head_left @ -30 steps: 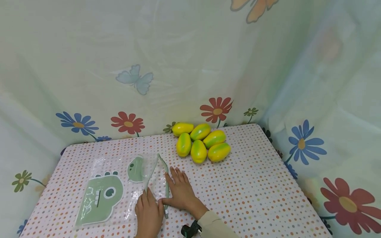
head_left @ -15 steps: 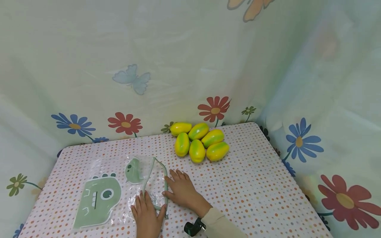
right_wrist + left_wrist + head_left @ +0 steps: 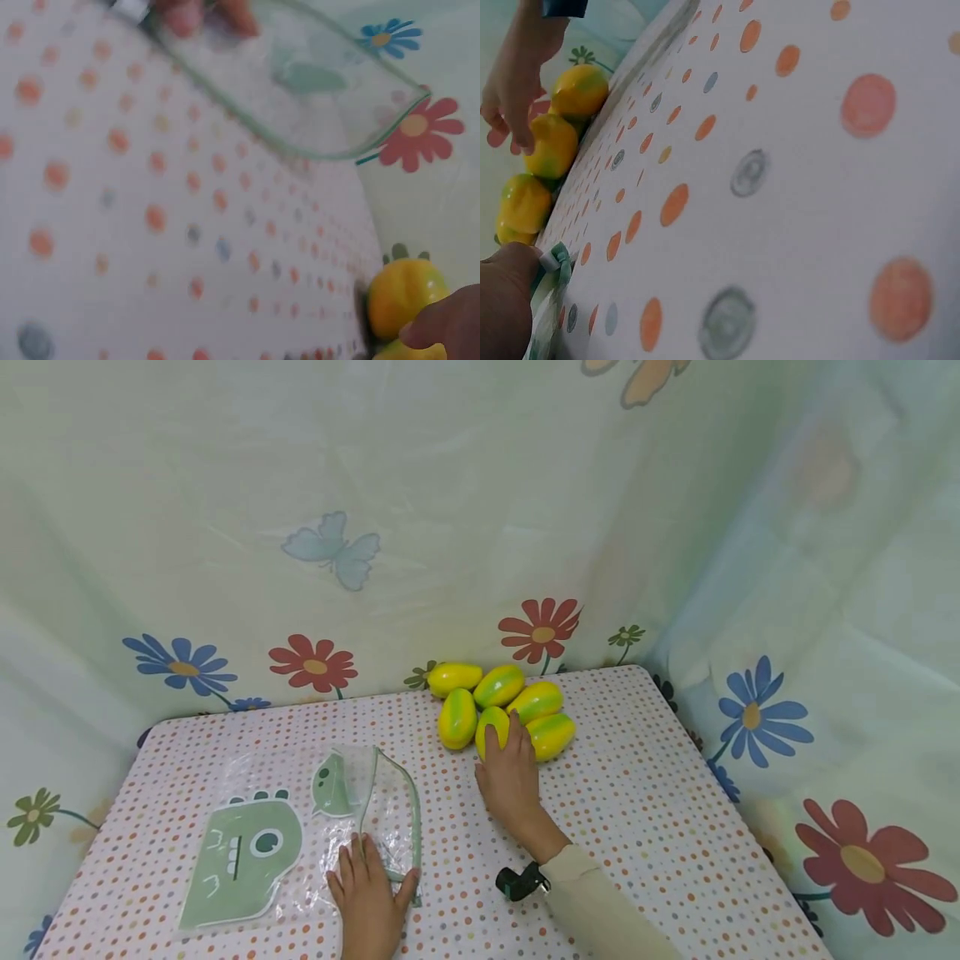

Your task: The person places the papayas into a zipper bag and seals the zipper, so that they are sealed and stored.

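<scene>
From bag (image 3: 277, 843) to fruits (image 3: 501, 687), the right hand (image 3: 513, 781) has moved.

Six yellow-green fruits (image 3: 500, 687), one clear bag (image 3: 288, 839), one table (image 3: 637, 802).

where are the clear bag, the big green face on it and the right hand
Clear bag (image 3: 313, 858): head view, on bare plastic just right of the face
Big green face (image 3: 255, 871): head view, on the green area below its eye
Right hand (image 3: 513, 782): head view, on its back
</scene>
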`<act>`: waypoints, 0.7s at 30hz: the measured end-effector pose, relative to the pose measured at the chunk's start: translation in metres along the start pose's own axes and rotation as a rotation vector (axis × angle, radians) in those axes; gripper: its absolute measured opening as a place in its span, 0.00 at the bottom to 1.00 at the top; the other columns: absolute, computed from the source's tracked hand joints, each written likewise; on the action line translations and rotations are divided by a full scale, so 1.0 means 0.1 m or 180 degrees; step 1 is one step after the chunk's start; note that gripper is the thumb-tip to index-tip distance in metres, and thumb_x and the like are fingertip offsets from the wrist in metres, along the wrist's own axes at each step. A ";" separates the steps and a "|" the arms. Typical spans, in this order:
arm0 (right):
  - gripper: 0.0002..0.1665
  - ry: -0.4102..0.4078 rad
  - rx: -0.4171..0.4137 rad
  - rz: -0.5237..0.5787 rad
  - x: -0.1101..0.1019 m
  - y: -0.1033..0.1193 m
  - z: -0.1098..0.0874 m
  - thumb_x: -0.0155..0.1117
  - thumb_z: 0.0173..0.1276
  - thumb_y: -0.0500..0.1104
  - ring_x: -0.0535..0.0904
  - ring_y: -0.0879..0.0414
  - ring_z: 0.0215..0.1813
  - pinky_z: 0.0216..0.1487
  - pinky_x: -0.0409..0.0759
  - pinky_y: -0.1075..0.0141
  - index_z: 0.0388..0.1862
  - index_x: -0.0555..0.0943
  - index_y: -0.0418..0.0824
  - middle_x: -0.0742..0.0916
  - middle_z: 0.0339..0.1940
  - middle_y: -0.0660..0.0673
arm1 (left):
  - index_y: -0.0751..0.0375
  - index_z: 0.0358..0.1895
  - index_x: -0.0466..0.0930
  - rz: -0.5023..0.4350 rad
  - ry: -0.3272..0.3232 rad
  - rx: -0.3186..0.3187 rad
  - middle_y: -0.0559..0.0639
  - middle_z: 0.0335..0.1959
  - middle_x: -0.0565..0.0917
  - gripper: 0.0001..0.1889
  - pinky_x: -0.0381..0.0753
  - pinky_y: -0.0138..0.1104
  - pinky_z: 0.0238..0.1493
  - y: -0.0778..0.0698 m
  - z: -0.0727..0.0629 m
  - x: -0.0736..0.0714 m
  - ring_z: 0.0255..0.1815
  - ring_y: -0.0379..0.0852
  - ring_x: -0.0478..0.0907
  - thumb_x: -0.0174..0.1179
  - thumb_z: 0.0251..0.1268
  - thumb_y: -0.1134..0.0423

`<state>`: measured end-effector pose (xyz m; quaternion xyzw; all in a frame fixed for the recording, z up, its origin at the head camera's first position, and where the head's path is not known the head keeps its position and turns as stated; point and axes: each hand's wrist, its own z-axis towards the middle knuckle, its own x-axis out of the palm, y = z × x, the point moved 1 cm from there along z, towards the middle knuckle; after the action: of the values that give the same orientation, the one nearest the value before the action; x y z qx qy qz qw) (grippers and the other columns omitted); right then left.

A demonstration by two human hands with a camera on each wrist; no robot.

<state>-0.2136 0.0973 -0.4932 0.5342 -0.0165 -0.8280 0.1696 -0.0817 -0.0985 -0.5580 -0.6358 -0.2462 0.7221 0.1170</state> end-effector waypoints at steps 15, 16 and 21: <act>0.36 0.0388 0.0010 -0.0322 0.16 -0.21 0.04 0.71 0.61 0.46 0.59 0.35 0.73 0.72 0.55 0.40 0.67 0.69 0.43 0.76 0.64 0.33 | 0.81 0.72 0.52 -0.0053 0.0156 -0.0101 0.77 0.75 0.51 0.50 0.40 0.72 0.67 0.01 0.02 -0.02 0.75 0.76 0.43 0.64 0.61 0.44; 0.36 0.0381 0.0025 -0.0283 0.15 -0.21 0.04 0.70 0.62 0.46 0.60 0.35 0.73 0.72 0.55 0.40 0.67 0.69 0.43 0.77 0.64 0.32 | 0.81 0.72 0.52 -0.0085 0.0153 -0.0096 0.78 0.74 0.51 0.50 0.40 0.72 0.67 0.01 0.02 -0.02 0.75 0.77 0.43 0.64 0.61 0.45; 0.36 0.0141 0.0117 0.0067 0.01 -0.22 0.00 0.68 0.63 0.47 0.64 0.35 0.71 0.71 0.58 0.41 0.68 0.70 0.37 0.78 0.63 0.30 | 0.80 0.73 0.50 -0.0123 0.0232 -0.0092 0.77 0.75 0.48 0.51 0.38 0.73 0.67 -0.01 0.04 0.00 0.76 0.76 0.40 0.64 0.61 0.44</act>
<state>-0.2199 0.1177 -0.4989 0.5553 -0.0335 -0.8137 0.1687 -0.0857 -0.0986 -0.5571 -0.6585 -0.2643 0.6924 0.1306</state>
